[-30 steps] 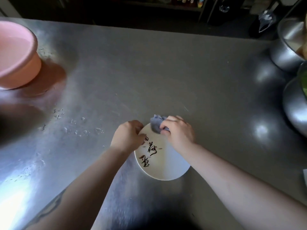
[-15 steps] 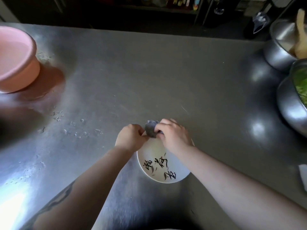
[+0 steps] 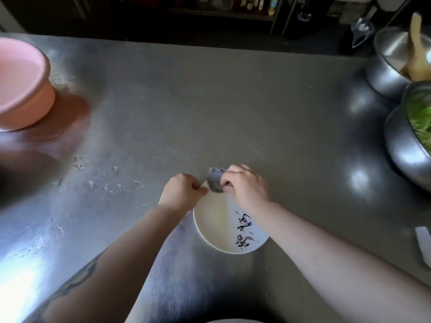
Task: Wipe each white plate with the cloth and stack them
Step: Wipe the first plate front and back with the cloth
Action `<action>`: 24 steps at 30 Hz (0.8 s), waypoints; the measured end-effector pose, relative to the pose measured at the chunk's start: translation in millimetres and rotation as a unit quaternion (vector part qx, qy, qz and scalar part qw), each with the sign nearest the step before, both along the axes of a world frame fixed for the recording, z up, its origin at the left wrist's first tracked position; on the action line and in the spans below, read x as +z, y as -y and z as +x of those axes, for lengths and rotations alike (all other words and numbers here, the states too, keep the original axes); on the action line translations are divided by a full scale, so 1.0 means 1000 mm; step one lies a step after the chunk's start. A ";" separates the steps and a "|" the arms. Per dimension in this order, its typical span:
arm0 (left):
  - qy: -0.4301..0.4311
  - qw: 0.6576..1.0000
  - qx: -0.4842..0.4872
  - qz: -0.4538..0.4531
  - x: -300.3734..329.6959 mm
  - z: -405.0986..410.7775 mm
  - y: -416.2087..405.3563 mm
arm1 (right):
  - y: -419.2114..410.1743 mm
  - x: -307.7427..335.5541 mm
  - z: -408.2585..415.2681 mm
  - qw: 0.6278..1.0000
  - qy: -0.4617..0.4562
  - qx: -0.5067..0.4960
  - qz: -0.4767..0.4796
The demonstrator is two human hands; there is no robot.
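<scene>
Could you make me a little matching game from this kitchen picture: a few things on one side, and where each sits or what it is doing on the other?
Things:
1. pink basin
2. cloth
3. white plate
4. bowl of greens

Places or states:
A. right edge of the counter
B. far left of the counter
C. bunched in the right hand, at the plate's far rim
D. pinched at its rim by the left hand

Pairs: 1-B, 2-C, 3-D, 4-A

White plate (image 3: 217, 226), black calligraphy; bunched grey-blue cloth (image 3: 215, 181) at far rim.
</scene>
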State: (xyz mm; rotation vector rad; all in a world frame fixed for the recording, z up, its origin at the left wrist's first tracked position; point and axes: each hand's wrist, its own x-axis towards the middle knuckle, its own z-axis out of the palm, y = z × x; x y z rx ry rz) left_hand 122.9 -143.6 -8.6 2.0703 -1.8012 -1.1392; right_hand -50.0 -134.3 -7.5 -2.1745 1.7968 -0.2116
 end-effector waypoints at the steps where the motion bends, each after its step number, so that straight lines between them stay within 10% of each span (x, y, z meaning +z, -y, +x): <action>1: 0.004 1.000 0.012 -0.004 -0.001 0.004 -0.004 | 0.000 0.001 -0.006 1.000 -0.015 -0.023 0.004; 7: -0.011 0.996 0.007 0.086 -0.004 0.014 -0.020 | -0.002 0.004 -0.021 0.996 -0.057 -0.060 0.022; 12: 0.033 0.999 -0.010 -0.035 -0.003 0.000 0.003 | -0.001 0.004 0.004 1.000 -0.009 -0.005 0.025; 20: -0.012 0.982 -0.012 0.188 0.001 0.015 -0.007 | -0.001 0.006 -0.020 0.995 -0.068 -0.076 0.016; 24: 0.073 0.995 -0.065 0.032 0.006 0.005 0.005 | 0.000 0.005 -0.002 0.999 -0.021 -0.025 0.026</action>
